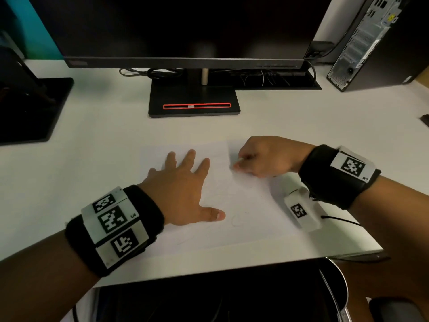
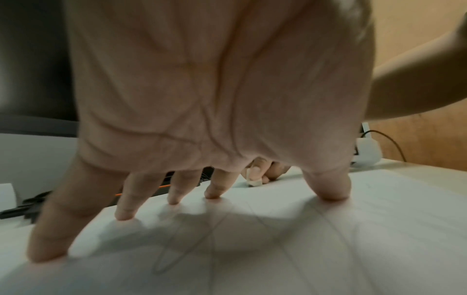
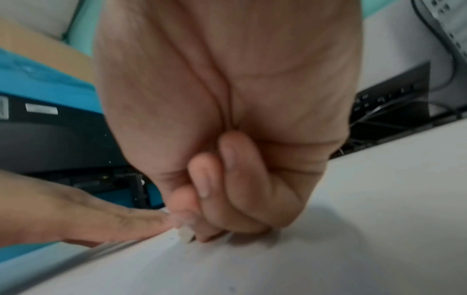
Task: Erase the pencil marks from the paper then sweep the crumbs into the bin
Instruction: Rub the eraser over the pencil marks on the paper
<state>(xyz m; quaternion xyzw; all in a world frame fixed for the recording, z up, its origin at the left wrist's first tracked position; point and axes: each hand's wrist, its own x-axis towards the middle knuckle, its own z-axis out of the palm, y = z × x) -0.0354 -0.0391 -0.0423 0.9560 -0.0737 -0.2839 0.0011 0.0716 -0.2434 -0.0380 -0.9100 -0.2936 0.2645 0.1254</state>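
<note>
**Erasing underway: risks and materials**

Near edge: a dark round bin sits below the desk rim. Crumbs swept carelessly could miss its opening and fall to the floor.

On the desk, thin white paper lies flat, with faint grey pencil marks looping near the left thumb. The left hand is spread, fingers straight, fingertips pressing the sheet down. If that pressure lapses, the paper may crease or tear under rubbing.

Further right, the right hand is curled, pinching a small pale eraser against the sheet. The stub is short, so it could slip from the pinch.

Far: a glossy black monitor on a flat stand.
</note>
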